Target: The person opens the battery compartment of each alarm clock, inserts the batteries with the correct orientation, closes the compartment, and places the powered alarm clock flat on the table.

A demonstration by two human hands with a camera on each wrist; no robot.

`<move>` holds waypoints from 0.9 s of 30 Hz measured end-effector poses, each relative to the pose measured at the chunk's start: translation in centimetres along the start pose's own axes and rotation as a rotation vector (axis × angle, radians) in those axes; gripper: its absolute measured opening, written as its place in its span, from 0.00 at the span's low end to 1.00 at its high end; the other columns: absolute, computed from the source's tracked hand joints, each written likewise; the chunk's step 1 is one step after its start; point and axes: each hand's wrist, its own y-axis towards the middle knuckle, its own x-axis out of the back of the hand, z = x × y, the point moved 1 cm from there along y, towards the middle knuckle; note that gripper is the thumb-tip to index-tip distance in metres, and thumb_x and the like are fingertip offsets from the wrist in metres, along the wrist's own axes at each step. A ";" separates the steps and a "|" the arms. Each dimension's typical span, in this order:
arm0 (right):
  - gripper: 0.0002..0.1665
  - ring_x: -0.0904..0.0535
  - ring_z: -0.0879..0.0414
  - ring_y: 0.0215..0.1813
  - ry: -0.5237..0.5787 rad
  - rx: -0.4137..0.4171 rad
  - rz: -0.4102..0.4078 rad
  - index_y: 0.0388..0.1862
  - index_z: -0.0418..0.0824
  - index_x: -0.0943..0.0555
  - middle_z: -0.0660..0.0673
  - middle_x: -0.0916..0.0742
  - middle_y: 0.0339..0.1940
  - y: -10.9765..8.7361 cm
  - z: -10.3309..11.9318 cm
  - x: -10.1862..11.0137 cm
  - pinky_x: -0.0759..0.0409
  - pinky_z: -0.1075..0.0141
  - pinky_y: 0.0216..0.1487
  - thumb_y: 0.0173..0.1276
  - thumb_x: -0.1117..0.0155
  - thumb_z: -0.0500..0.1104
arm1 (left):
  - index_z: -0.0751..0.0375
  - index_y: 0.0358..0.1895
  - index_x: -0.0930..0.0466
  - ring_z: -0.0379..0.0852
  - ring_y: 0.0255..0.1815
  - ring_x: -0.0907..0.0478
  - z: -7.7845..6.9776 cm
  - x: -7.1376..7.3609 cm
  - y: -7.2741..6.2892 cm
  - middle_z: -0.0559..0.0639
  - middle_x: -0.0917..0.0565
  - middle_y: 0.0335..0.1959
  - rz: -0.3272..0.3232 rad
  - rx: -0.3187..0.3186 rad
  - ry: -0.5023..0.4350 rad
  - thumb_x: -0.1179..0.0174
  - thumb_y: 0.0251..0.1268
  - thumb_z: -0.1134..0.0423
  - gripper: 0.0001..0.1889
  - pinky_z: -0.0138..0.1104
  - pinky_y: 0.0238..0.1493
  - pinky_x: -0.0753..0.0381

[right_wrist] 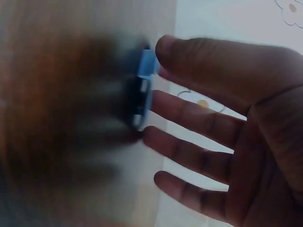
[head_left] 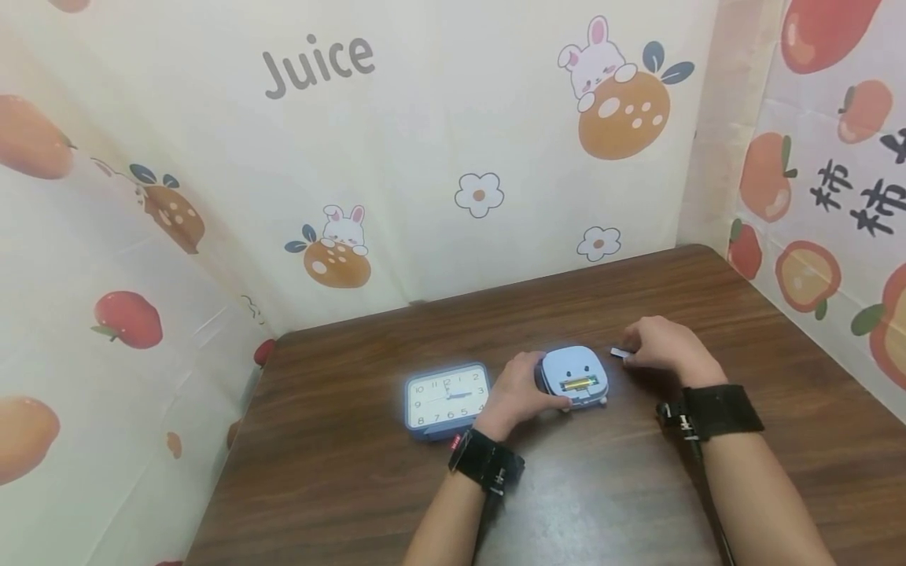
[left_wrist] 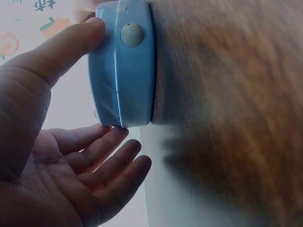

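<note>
A small light-blue alarm clock (head_left: 576, 362) lies with its back up on the table, its front hidden. One battery (head_left: 579, 384) shows in its open compartment. My left hand (head_left: 520, 393) grips the clock from the left, thumb on the near edge; in the left wrist view the thumb and fingertips touch the casing (left_wrist: 135, 85). To the right of the clock, my right hand (head_left: 661, 346) pinches a small light-blue battery cover (head_left: 620, 353) close to the tabletop. The right wrist view shows the cover (right_wrist: 146, 66) at the thumb and fingertips, somewhat blurred.
Left of my left hand stands a blue rectangular clock (head_left: 444, 401) with a white face, partly covered by the hand. The brown wooden table (head_left: 325, 487) meets fruit-and-rabbit patterned sheets (head_left: 425, 141) at the back and sides. Black straps with small cameras circle both wrists.
</note>
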 end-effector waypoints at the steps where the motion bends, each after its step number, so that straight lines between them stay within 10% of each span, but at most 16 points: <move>1: 0.09 0.25 0.53 0.31 0.000 0.001 -0.001 0.37 0.44 0.15 0.49 0.16 0.29 0.1 -0.1 -0.1 0.25 0.57 0.35 0.56 0.30 0.43 | 0.49 0.67 0.32 0.40 0.57 0.27 0.0 0.0 0.0 0.44 0.24 0.59 0.001 0.000 0.001 0.26 0.44 0.42 0.44 0.39 0.59 0.26; 27: 0.09 0.28 0.56 0.24 0.047 0.088 -0.020 0.19 0.44 0.21 0.51 0.22 0.17 0.2 0.7 0.2 0.31 0.64 0.26 0.57 0.35 0.37 | 0.49 0.67 0.32 0.41 0.58 0.27 0.1 0.1 0.0 0.45 0.24 0.59 0.005 -0.001 0.008 0.26 0.44 0.43 0.44 0.38 0.60 0.26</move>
